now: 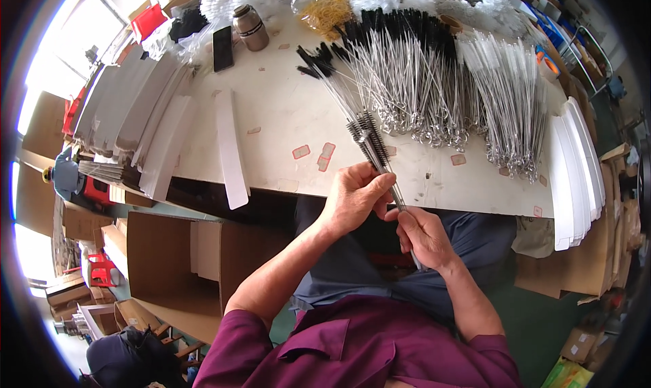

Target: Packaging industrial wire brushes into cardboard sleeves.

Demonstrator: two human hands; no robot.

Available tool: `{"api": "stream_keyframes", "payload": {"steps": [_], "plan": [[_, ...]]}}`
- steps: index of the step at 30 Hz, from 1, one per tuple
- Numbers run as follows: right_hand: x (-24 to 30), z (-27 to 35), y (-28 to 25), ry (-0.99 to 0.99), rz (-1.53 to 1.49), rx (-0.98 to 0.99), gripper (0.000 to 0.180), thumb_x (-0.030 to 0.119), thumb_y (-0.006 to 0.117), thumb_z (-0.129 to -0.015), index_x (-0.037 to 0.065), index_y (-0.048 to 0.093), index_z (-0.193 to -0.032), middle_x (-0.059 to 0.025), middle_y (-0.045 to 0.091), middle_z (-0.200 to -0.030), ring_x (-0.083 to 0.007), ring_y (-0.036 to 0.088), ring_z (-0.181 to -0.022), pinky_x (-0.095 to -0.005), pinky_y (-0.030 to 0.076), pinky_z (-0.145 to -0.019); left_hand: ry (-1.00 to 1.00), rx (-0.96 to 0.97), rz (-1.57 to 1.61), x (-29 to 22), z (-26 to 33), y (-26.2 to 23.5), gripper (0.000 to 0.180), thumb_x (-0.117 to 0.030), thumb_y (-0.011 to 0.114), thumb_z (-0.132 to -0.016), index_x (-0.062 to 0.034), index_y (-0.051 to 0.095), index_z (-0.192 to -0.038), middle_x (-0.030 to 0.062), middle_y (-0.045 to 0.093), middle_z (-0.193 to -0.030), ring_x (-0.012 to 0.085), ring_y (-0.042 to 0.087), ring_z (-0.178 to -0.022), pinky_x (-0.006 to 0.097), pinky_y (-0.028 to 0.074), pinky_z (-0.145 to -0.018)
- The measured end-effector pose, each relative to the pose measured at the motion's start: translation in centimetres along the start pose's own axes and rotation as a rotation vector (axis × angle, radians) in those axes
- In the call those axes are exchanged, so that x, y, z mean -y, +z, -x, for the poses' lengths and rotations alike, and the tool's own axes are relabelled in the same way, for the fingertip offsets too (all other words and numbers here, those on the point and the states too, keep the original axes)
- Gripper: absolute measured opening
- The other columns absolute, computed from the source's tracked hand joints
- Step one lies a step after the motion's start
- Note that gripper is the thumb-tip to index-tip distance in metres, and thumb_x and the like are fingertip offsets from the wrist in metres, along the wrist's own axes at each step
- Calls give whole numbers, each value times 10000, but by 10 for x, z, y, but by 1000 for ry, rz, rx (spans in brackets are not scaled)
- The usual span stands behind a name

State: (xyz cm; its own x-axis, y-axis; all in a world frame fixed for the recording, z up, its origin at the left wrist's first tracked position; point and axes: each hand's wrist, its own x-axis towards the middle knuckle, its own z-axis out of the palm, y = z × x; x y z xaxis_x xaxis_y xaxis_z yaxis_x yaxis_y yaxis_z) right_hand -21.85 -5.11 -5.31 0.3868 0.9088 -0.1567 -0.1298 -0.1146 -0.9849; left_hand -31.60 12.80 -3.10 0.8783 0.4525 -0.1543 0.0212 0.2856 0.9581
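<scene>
The left hand [358, 195] grips a slim bundle of silver wire brushes with dark bristles [368, 138] across the front edge of the cream desk [271, 161]; the right hand [426, 237] pinches its lower wires, hiding their number. Whether the black-tipped stems [317, 62] beyond join it is hard to tell. A dense heap of black-bristled wire brushes [413, 72] crowds its right; desk surface dotted with red-edged paper labels [327, 156] stretches left to a long white strip [232, 150].

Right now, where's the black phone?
In the head view's upper left, the black phone lies on the table, just left of the metal flask.
</scene>
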Motion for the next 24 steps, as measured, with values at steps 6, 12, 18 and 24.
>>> {"api": "stream_keyframes", "payload": {"steps": [6,12,18,24], "plan": [[3,-19,17,-387,426,-247,211,119,534,-1062,14,649,-1202,-47,600,-710,-111,581,-619,-270,471,-586,20,-12,-222,-2,22,1,201,-173,675,-1009,27,687,-1007,38,677,-765,79,614,-619,242,508,-564],[14,-8,-5,-175,405,-242,278,184,531,-1081,-6,684,-1216,21,479,-677,-67,409,-614,-241,371,-551,560,-886,-1232,-50,47,-99,194,-172,784,-860,-10,709,-936,179,676,-763,297,686,-666,388,548,-631],[10,-15,7,-177,412,-115,263,162,525,-1084,-10,679,-1211,29,451,-658,-65,406,-595,-249,358,-539,-291,-993,-1592,-61,35,-201,636,-552,749,-839,61,709,-1003,226,727,-991,367,728,-920,461,569,-835],[6,-13,10,-159,488,-53,239,145,546,-1068,-7,670,-1204,-31,494,-646,-81,438,-579,-268,386,-536,-372,-868,-1455,-65,31,-221,528,-408,748,-776,85,729,-963,235,740,-980,348,741,-918,423,591,-825]]}}
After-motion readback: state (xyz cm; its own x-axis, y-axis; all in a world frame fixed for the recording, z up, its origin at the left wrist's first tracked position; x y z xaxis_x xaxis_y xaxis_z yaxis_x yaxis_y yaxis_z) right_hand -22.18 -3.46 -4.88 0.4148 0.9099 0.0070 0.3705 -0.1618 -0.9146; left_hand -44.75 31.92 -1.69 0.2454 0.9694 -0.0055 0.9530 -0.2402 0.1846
